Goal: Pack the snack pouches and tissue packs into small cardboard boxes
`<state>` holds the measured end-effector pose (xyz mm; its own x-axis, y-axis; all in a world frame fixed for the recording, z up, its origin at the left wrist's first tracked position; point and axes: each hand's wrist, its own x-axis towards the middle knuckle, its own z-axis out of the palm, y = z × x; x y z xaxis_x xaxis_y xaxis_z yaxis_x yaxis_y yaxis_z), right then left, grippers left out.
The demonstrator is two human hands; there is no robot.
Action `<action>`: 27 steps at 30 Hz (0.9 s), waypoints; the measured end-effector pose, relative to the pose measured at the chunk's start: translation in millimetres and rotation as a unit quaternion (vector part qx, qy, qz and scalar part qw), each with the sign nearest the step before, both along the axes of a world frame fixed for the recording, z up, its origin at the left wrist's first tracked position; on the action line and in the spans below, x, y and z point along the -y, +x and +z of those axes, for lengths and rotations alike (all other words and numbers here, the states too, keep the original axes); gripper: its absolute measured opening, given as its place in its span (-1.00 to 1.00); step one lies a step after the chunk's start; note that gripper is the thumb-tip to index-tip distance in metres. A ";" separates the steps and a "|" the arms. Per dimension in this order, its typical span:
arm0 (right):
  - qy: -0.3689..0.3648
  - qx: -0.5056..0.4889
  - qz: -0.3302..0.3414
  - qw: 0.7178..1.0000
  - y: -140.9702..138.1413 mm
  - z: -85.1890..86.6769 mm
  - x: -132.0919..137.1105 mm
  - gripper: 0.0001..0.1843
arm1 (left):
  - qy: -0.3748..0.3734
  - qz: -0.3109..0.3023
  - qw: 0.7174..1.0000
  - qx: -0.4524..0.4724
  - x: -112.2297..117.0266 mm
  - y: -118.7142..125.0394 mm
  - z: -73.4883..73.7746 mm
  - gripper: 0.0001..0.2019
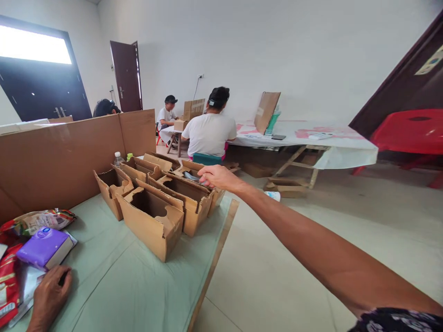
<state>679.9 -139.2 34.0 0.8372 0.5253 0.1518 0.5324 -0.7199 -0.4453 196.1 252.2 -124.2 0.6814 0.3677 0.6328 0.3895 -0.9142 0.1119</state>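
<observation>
My right hand (217,177) is stretched out over the back right of a group of cut-open cardboard boxes (148,221). Its fingers are closed on a small grey-blue item (191,176), blurred and partly hidden, whose kind I cannot make out. The item is at the opening of a rear box. My left hand (51,293) rests at the table's lower left, loosely curled, with the thumb apart from the fingers and nothing seen in it. Just beyond it lies a purple tissue pack (43,244), beside red plastic packaging (10,281).
A tall cardboard panel (76,159) stands along the green-covered table (114,272). Bottles (118,159) stand behind the boxes. A person in a white shirt (209,133) sits ahead, others farther back. Another table (335,143) and a red chair (408,131) are at right.
</observation>
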 end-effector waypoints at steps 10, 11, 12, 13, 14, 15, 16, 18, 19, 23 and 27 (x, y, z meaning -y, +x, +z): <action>-0.178 0.029 0.011 0.984 22.7 -9.7 -31.5 -0.59 | 0.018 0.003 1.000 0.002 6.3 1.2 6.2 -0.69; -0.196 0.022 0.009 0.980 25.0 -10.5 -33.0 -0.57 | 0.023 0.001 1.000 0.002 6.0 1.1 5.9 -0.69; -0.213 0.014 0.008 0.977 27.0 -11.1 -34.0 -0.57 | 0.027 0.002 1.000 0.001 5.6 0.9 5.3 -0.69; -0.229 0.005 0.007 0.973 28.8 -11.7 -34.7 -0.58 | 0.030 0.004 1.000 0.001 5.2 0.6 4.7 -0.69; -0.243 -0.003 0.006 0.970 30.2 -12.3 -35.2 -0.59 | 0.032 0.005 0.999 0.002 4.9 0.2 4.0 -0.68; -0.255 -0.008 0.004 0.967 31.3 -12.9 -35.6 -0.59 | 0.032 0.005 0.999 0.002 4.7 -0.2 3.3 -0.68; -0.264 -0.011 0.001 0.964 32.2 -13.5 -36.0 -0.59 | 0.031 0.004 1.000 0.003 4.7 -0.6 2.9 -0.67; -0.274 -0.008 -0.008 0.962 33.3 -15.2 -36.4 -0.59 | 0.026 0.002 1.000 0.001 5.0 -1.0 2.5 -0.67; -0.276 -0.005 -0.012 0.961 33.7 -16.2 -36.3 -0.58 | 0.024 0.003 1.000 0.000 5.1 -1.0 2.6 -0.67; -0.274 -0.009 -0.014 0.962 35.1 -19.1 -30.4 -0.58 | 0.015 0.006 1.000 -0.004 5.1 -0.2 3.5 -0.67; -0.269 -0.043 0.014 0.962 36.7 -18.6 -17.0 -0.61 | 0.001 0.014 1.000 -0.008 5.1 0.3 4.1 -0.66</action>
